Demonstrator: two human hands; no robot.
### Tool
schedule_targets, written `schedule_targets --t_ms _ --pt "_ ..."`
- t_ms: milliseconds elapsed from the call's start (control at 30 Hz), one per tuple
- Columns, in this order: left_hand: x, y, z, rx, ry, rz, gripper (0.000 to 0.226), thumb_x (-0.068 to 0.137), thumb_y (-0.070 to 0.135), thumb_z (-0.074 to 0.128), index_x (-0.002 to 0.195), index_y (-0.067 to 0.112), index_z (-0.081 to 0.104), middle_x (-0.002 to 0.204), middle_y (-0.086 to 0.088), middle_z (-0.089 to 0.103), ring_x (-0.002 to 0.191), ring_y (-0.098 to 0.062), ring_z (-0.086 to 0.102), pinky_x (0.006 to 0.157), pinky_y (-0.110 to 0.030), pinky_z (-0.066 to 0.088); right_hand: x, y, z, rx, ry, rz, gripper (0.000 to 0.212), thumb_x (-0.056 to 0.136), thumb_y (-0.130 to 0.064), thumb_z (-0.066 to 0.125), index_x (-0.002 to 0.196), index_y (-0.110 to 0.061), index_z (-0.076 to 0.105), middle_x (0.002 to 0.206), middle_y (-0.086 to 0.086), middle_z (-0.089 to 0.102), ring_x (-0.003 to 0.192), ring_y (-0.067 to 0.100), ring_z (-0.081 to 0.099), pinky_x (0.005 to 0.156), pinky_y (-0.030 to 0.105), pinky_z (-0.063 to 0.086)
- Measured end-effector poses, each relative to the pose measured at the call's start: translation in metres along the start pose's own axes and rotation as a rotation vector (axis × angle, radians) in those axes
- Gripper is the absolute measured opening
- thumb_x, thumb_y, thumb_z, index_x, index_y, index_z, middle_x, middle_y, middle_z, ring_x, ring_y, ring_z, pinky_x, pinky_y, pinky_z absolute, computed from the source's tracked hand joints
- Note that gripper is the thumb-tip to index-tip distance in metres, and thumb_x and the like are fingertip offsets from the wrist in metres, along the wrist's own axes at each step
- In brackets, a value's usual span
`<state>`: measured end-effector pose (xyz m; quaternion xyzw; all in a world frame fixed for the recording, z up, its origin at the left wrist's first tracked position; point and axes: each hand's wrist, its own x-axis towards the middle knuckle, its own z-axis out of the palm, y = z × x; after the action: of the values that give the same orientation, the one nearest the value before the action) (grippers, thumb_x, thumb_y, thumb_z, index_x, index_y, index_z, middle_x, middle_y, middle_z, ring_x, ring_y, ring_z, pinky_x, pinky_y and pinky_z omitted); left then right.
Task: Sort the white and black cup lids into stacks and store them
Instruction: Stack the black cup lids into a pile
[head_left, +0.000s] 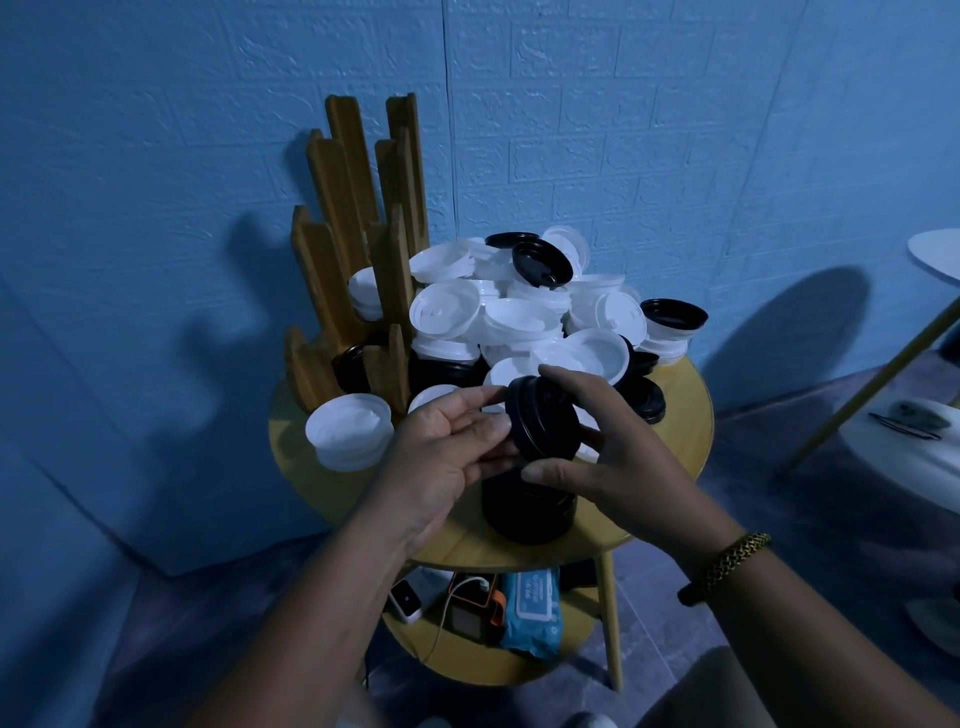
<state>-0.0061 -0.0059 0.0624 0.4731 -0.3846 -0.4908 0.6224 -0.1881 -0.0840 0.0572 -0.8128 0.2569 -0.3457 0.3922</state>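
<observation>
A small stack of black lids (545, 420) is held tilted on its side above the round wooden table (675, 415). My left hand (447, 452) holds it from the left with fingertips on its rim. My right hand (618, 452) grips it from the right, thumb under and fingers over. Right below stands a taller stack of black lids (524, 512). A heap of mixed white and black lids (524, 312) fills the back of the table. A short stack of white lids (348, 434) sits at the front left.
A wooden slatted lid rack (358, 234) stands at the table's back left, with white and black lids in its slots. The blue wall is close behind. A lower shelf (467, 654) carries a wipes pack and small devices. A white table and a slanted pole are at the right.
</observation>
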Motion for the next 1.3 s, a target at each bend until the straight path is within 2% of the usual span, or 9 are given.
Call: schedule_targets --t_ms 267,400,533,667,733,800,933,1067,1300 --pt "-0.001 -0.006 0.004 -0.069 -0.016 0.027 0.026 0.098 0.001 0.055 0.119 0.011 0.067 0.106 -0.010 0.077 0.092 -0.019 0.075 0.076 -0.026 0.059 0.000 0.007 -0.001 0.096 -0.023 0.043 0.081 0.069 -0.048 0.083 0.140 -0.044 0.045 0.138 -0.024 0.049 0.135 -0.004 0.040 0.111 0.044 0.042" --pt "-0.003 -0.006 0.001 -0.057 -0.001 -0.004 0.030 0.098 0.005 0.057 0.125 0.011 0.066 0.105 -0.009 0.077 0.092 -0.017 0.074 0.080 -0.027 0.059 0.000 0.004 -0.005 0.024 -0.042 0.014 0.081 0.071 -0.040 0.080 0.143 -0.041 0.043 0.136 -0.028 0.044 0.132 -0.004 0.042 0.109 0.026 0.043" --pt "-0.003 -0.005 -0.025 0.473 0.114 0.148 0.034 0.099 0.019 0.064 0.129 0.035 0.062 0.114 0.018 0.073 0.111 0.000 0.066 0.092 -0.020 0.052 0.003 0.009 -0.021 -0.143 -0.124 0.065 0.088 0.075 -0.035 0.084 0.148 -0.042 0.035 0.143 -0.025 0.041 0.133 -0.004 0.040 0.108 0.021 0.040" --pt "-0.012 -0.021 -0.038 0.866 -0.131 0.014 0.088 0.086 0.036 0.080 0.153 0.050 0.025 0.143 0.042 0.035 0.133 0.008 0.038 0.110 -0.030 0.040 0.000 0.015 -0.022 -0.238 -0.229 0.097 0.082 0.079 -0.034 0.083 0.145 -0.043 0.036 0.132 -0.042 0.036 0.125 -0.014 0.038 0.104 0.015 0.040" --pt "-0.014 -0.034 -0.033 0.993 -0.184 -0.034 0.111 0.074 0.050 0.085 0.156 0.053 0.009 0.152 0.033 0.026 0.139 0.002 0.029 0.114 -0.036 0.039 -0.001 0.016 -0.015 -0.267 -0.274 0.074 0.077 0.081 -0.033 0.081 0.143 -0.043 0.037 0.131 -0.043 0.034 0.123 -0.018 0.036 0.098 0.008 0.040" --pt "-0.012 -0.043 -0.026 1.007 -0.178 -0.005 0.122 0.064 0.061 0.086 0.154 0.056 0.004 0.158 0.026 0.028 0.141 -0.002 0.034 0.112 -0.041 0.043 -0.001 0.017 -0.008 -0.278 -0.295 0.047 0.075 0.081 -0.031 0.081 0.142 -0.040 0.039 0.134 -0.035 0.037 0.125 -0.014 0.037 0.097 0.008 0.040" --pt "-0.004 -0.052 -0.022 1.016 -0.115 0.035 0.122 0.059 0.068 0.083 0.153 0.053 0.008 0.152 0.019 0.041 0.136 -0.008 0.045 0.106 -0.042 0.049 -0.002 0.021 0.000 -0.276 -0.320 0.028 0.076 0.079 -0.037 0.082 0.143 -0.039 0.040 0.139 -0.029 0.037 0.127 -0.011 0.037 0.101 0.012 0.040" --pt "-0.004 -0.054 -0.024 0.987 -0.123 0.073 0.117 0.062 0.058 0.087 0.151 0.053 0.013 0.145 0.020 0.045 0.129 -0.007 0.048 0.101 -0.039 0.052 0.000 0.022 0.004 -0.276 -0.267 0.004 0.068 0.080 -0.055 0.075 0.140 -0.040 0.047 0.136 -0.026 0.040 0.125 -0.009 0.040 0.100 0.016 0.043" --pt "-0.005 -0.057 -0.025 0.990 -0.110 0.078 0.116 0.062 0.057 0.087 0.150 0.054 0.012 0.147 0.020 0.044 0.130 -0.007 0.048 0.102 -0.039 0.052 0.002 0.020 0.016 -0.445 -0.183 -0.029 0.066 0.081 -0.055 0.073 0.140 -0.035 0.050 0.129 -0.017 0.044 0.112 -0.003 0.044 0.089 0.012 0.044"
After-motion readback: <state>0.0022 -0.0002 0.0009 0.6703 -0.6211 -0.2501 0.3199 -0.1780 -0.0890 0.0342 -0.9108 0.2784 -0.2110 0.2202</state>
